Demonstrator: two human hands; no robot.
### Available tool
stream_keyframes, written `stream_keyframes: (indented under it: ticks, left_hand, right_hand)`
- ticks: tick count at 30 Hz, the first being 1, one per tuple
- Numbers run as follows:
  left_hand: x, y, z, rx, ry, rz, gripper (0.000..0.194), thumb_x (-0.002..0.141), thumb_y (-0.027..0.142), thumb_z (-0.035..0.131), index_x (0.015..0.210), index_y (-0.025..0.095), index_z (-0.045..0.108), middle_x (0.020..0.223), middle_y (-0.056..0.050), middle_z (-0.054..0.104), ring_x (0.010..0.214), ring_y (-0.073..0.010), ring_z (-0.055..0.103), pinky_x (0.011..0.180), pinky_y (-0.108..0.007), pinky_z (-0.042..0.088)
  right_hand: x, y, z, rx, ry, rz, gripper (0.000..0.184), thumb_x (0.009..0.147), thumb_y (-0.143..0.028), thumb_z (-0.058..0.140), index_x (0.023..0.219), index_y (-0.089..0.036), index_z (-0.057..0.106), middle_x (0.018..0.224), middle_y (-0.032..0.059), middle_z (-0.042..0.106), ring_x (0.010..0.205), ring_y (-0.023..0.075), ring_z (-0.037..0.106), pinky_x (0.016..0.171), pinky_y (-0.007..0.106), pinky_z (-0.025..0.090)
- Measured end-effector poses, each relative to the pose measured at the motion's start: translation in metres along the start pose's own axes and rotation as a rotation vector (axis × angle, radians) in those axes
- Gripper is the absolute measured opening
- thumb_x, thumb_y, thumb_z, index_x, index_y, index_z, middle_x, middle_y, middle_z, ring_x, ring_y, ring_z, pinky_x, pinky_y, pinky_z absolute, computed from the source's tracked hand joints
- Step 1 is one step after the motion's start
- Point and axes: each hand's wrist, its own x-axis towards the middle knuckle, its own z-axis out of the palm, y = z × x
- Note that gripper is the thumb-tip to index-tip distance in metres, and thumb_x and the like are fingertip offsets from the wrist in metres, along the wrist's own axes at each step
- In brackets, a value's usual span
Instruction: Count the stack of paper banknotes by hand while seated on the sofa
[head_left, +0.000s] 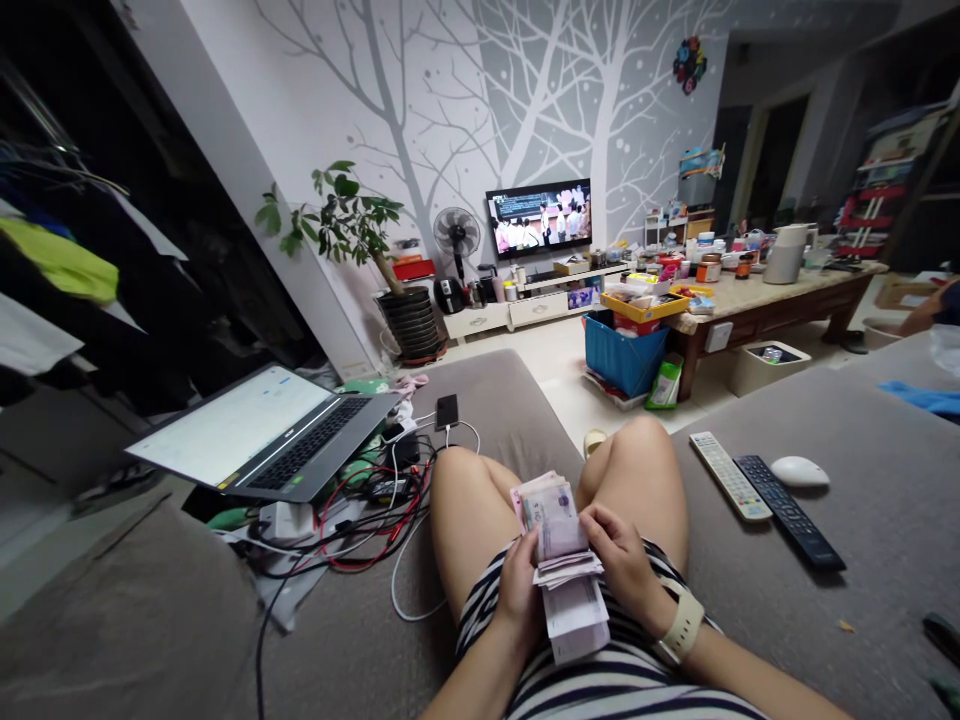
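The far wall (pixel 501 95) is part white, part grey, patterned with bare branching trees, and a colourful round decoration (pixel 689 66) hangs high on it. Below stand a lit television (pixel 538 218), a low white cabinet (pixel 538 309), a fan (pixel 457 235) and a potted plant (pixel 349 205). A wooden-legged worktop (pixel 739 302) with a pale top stands to the right on a light, glossy floor (pixel 551 385). A grey-brown sofa (pixel 480 395) fills the foreground. Light is dim, the side edges darkest, around a shadowy doorway (pixel 780 150) too.

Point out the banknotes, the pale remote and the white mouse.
Banknotes (pixel 559 538), head view: on a lilac note's face.
Pale remote (pixel 730 477), head view: on its buttons.
White mouse (pixel 799 472), head view: on its top.
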Motion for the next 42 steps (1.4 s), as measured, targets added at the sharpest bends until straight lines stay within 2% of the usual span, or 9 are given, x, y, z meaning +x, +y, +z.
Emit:
stream_keyframes:
  ticks: [10,18,24,33,37,42]
  left_hand:
    - [-0.005,0.002,0.002,0.045,0.011,0.027,0.025,0.066,0.032,0.063,0.074,0.01,0.071,0.06,-0.007,0.069,0.064,-0.0233,0.065,0.06,-0.03,0.047]
    - [0.0,-0.003,-0.002,-0.001,-0.005,0.011,0.026,0.063,0.03,0.066,0.077,0.009,0.07,0.067,-0.009,0.071,0.072,-0.0269,0.066,0.068,-0.035,0.049]
    - [0.005,-0.008,-0.005,-0.095,-0.079,-0.045,0.025,0.067,0.03,0.065,0.08,0.009,0.068,0.074,-0.009,0.072,0.079,-0.0267,0.067,0.075,-0.037,0.049]
    - [-0.002,-0.004,-0.001,-0.11,-0.038,-0.073,0.022,0.063,0.022,0.066,0.08,0.01,0.067,0.075,-0.01,0.073,0.081,-0.0277,0.067,0.077,-0.037,0.05]
    - [-0.002,-0.003,0.0,-0.103,-0.035,-0.073,0.021,0.063,0.022,0.066,0.08,0.009,0.068,0.073,-0.01,0.072,0.079,-0.0285,0.067,0.076,-0.039,0.05]
    - [-0.002,-0.003,-0.001,-0.11,-0.051,-0.072,0.026,0.065,0.021,0.065,0.087,0.009,0.067,0.078,-0.011,0.073,0.08,-0.0271,0.067,0.078,-0.038,0.049]
  right_hand:
    - [0.0,0.001,0.0,-0.009,-0.003,0.008,0.033,0.088,-0.043,0.045,0.068,-0.017,0.049,0.061,-0.0027,0.044,0.058,0.0115,0.039,0.053,0.022,0.032]
    - [0.0,0.002,0.0,-0.009,-0.006,0.015,0.033,0.087,-0.044,0.045,0.067,-0.017,0.049,0.06,-0.0025,0.044,0.058,0.0117,0.039,0.053,0.022,0.032]
    - [-0.001,0.003,0.0,0.004,-0.007,0.033,0.036,0.087,-0.046,0.045,0.065,-0.017,0.049,0.059,-0.0028,0.042,0.055,0.0112,0.037,0.051,0.022,0.031]
    - [0.0,-0.001,0.0,0.048,-0.013,0.053,0.037,0.083,-0.049,0.051,0.065,-0.016,0.052,0.057,-0.003,0.046,0.053,0.0109,0.04,0.051,0.022,0.032]
    - [0.002,0.005,-0.001,0.118,-0.022,0.093,0.041,0.084,-0.053,0.046,0.065,-0.017,0.051,0.051,-0.0024,0.048,0.049,0.012,0.043,0.05,0.024,0.034]
    - [0.006,0.011,-0.002,0.051,0.073,0.068,0.033,0.079,-0.048,0.058,0.068,-0.018,0.048,0.055,-0.0036,0.046,0.051,0.0113,0.041,0.05,0.023,0.034]
